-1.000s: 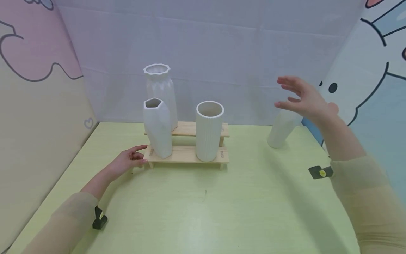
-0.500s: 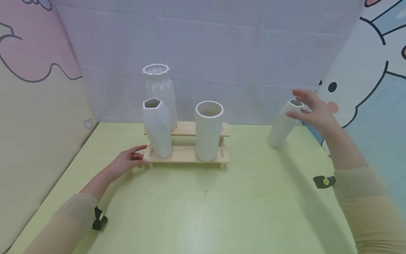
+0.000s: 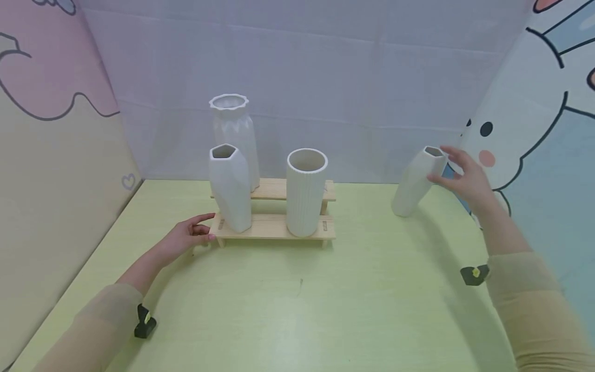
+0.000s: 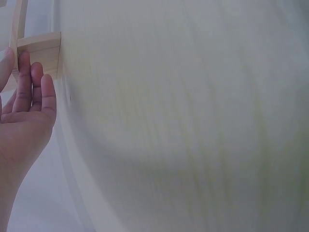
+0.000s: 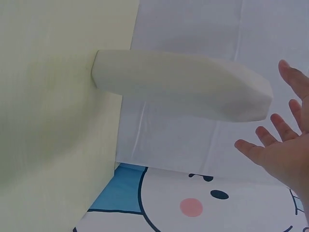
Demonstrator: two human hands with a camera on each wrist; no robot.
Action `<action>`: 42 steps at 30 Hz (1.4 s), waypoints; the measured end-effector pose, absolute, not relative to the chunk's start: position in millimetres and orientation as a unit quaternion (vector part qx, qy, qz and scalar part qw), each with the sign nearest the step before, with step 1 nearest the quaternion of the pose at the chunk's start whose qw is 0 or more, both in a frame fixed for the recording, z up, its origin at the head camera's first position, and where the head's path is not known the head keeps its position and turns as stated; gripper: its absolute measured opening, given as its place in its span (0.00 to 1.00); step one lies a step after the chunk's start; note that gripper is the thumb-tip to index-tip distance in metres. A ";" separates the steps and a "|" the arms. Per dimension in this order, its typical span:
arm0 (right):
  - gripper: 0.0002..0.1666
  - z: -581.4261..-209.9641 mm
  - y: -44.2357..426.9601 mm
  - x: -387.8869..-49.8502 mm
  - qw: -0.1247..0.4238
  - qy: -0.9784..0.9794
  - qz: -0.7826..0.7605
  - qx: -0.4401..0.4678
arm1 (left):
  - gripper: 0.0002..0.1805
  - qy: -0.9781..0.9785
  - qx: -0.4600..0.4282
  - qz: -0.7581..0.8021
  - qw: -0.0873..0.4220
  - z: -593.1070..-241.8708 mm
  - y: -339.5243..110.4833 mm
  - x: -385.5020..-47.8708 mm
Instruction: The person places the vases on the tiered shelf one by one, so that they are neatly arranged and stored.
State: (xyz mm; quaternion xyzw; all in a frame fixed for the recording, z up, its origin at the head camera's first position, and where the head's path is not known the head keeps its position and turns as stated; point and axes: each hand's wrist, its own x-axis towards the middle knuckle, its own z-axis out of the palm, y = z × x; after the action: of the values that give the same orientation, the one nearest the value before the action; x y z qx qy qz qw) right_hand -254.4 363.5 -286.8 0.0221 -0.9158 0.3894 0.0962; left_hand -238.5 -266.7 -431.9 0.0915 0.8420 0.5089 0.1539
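Note:
A two-step wooden stand carries white vases. My left hand holds the left end of its lower shelf, thumb at the front corner and forefinger along the upper edge; in the left wrist view the fingers lie by the wood. At the right, a white faceted vase stands on the table. My right hand is beside its mouth, fingers spread around the upper right side. In the right wrist view a gap shows between the spread fingers and the vase.
On the lower shelf stand an angular white vase and a ribbed cylindrical vase. A taller vase with a wavy rim stands on the upper shelf behind. A pale backdrop and printed side panels enclose the light green table.
My right hand has come down and to the right, from above the right-hand vase to beside its mouth. The left hand and the stand have stayed in place.

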 end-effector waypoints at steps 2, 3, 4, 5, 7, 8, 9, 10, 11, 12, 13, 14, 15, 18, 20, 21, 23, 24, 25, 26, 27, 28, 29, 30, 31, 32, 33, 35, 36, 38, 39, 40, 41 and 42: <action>0.50 -293.0 366.2 -257.0 0.107 -0.916 0.387 0.016 | 0.43 0.843 0.090 0.507 0.153 -431.3 -266.5 -238.5; 0.50 -295.7 367.3 -258.4 0.113 -0.915 0.386 0.013 | 0.43 0.844 0.090 0.506 0.153 -430.9 -266.3 -238.3; 0.50 -298.4 368.1 -259.7 0.119 -0.914 0.388 0.011 | 0.43 0.845 0.089 0.505 0.153 -430.6 -266.1 -238.2; 0.50 -301.0 368.9 -261.1 0.123 -0.913 0.390 0.008 | 0.43 0.846 0.089 0.503 0.152 -430.2 -265.9 -238.0; 0.50 -305.7 369.8 -263.1 0.134 -0.909 0.394 0.000 | 0.43 0.846 0.089 0.503 0.153 -429.2 -265.3 -237.2; 0.50 -308.0 370.1 -263.9 0.138 -0.908 0.395 -0.005 | 0.43 0.845 0.089 0.504 0.153 -428.8 -265.1 -236.7; 0.50 -310.1 370.2 -264.4 0.142 -0.907 0.397 -0.010 | 0.43 0.845 0.089 0.504 0.153 -428.4 -264.9 -236.3; 0.50 -312.3 370.4 -264.8 0.145 -0.905 0.399 -0.014 | 0.42 0.844 0.090 0.505 0.153 -428.1 -264.7 -235.8; 0.51 -314.4 370.6 -265.3 0.149 -0.905 0.398 -0.019 | 0.42 0.844 0.091 0.505 0.153 -427.8 -264.6 -235.4; 0.51 -316.7 370.6 -266.0 0.157 -0.902 0.402 -0.019 | 0.42 0.844 0.091 0.506 0.153 -427.7 -264.5 -235.1; 0.51 -319.0 370.6 -266.7 0.163 -0.899 0.405 -0.022 | 0.42 0.843 0.091 0.507 0.154 -427.9 -264.5 -235.0; 0.51 -321.4 370.5 -267.7 0.168 -0.898 0.406 -0.027 | 0.42 0.843 0.091 0.508 0.154 -428.0 -264.6 -235.0; 0.51 -323.7 370.1 -268.6 0.175 -0.894 0.411 -0.031 | 0.42 0.843 0.091 0.508 0.154 -428.3 -264.7 -235.1; 0.51 -330.8 368.4 -271.4 0.189 -0.883 0.427 -0.044 | 0.42 0.842 0.092 0.510 0.154 -429.0 -265.3 -235.5; 0.51 -335.9 367.0 -273.2 0.192 -0.877 0.437 -0.056 | 0.42 0.841 0.091 0.510 0.153 -429.0 -265.4 -235.4; 0.51 -338.6 366.2 -274.3 0.193 -0.873 0.444 -0.062 | 0.42 0.842 0.091 0.510 0.153 -428.9 -265.4 -235.3; 0.52 -343.9 364.4 -276.3 0.196 -0.867 0.454 -0.071 | 0.42 0.842 0.092 0.510 0.153 -428.8 -265.3 -235.2; 0.52 -346.6 363.3 -277.3 0.201 -0.863 0.457 -0.075 | 0.42 0.841 0.092 0.510 0.153 -428.9 -265.2 -235.2; 0.52 -349.0 362.1 -278.6 0.203 -0.861 0.458 -0.080 | 0.42 0.842 0.092 0.510 0.152 -429.0 -265.2 -235.2; 0.53 -351.6 360.6 -279.7 0.209 -0.859 0.460 -0.084 | 0.42 0.841 0.092 0.510 0.152 -429.2 -265.1 -235.2; 0.54 -354.4 359.2 -281.0 0.217 -0.855 0.462 -0.087 | 0.42 0.841 0.092 0.511 0.152 -429.4 -265.0 -235.3; 0.54 -357.0 357.7 -282.0 0.226 -0.853 0.463 -0.089 | 0.42 0.840 0.093 0.512 0.152 -429.6 -264.9 -235.3; 0.54 -359.8 356.2 -283.5 0.233 -0.850 0.463 -0.093 | 0.42 0.840 0.092 0.513 0.152 -429.8 -264.8 -235.3; 0.55 -362.4 354.9 -284.9 0.239 -0.848 0.462 -0.097 | 0.42 0.840 0.092 0.513 0.152 -429.8 -264.8 -235.2; 0.55 -365.2 353.8 -286.6 0.245 -0.845 0.465 -0.100 | 0.42 0.840 0.092 0.513 0.152 -429.7 -264.6 -235.0; 0.55 -367.9 352.7 -287.9 0.252 -0.840 0.470 -0.100 | 0.42 0.840 0.092 0.513 0.152 -429.6 -264.5 -234.8; 0.55 -370.1 351.7 -289.1 0.254 -0.837 0.474 -0.103 | 0.42 0.840 0.092 0.513 0.152 -429.6 -264.5 -234.7; 0.56 -373.3 349.9 -291.2 0.253 -0.832 0.481 -0.111 | 0.42 0.840 0.091 0.513 0.151 -429.8 -264.5 -234.8; 0.56 -374.3 349.0 -291.9 0.253 -0.829 0.485 -0.115 | 0.42 0.841 0.092 0.512 0.151 -429.9 -264.6 -235.0; 0.56 -375.0 347.2 -292.8 0.247 -0.826 0.492 -0.120 | 0.42 0.842 0.092 0.511 0.150 -430.4 -265.0 -235.5; 0.57 -375.0 346.4 -293.2 0.243 -0.826 0.493 -0.123 | 0.42 0.841 0.093 0.511 0.150 -430.7 -265.2 -235.8; 0.57 -374.7 345.8 -293.4 0.241 -0.826 0.495 -0.125 | 0.42 0.840 0.093 0.512 0.150 -431.1 -265.3 -236.2; 0.57 -374.1 345.0 -293.4 0.238 -0.826 0.495 -0.126 | 0.42 0.841 0.094 0.512 0.150 -431.4 -265.6 -236.4; 0.57 -373.6 344.4 -293.4 0.235 -0.828 0.493 -0.127 | 0.43 0.841 0.094 0.511 0.150 -431.5 -265.8 -236.6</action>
State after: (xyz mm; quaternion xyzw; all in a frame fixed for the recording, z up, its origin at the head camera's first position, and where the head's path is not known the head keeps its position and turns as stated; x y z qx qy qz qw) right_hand -293.4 344.4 -373.6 -0.1275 -0.8276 0.4935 0.2352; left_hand -236.6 -265.8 -431.5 0.0943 0.8410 0.5112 0.1499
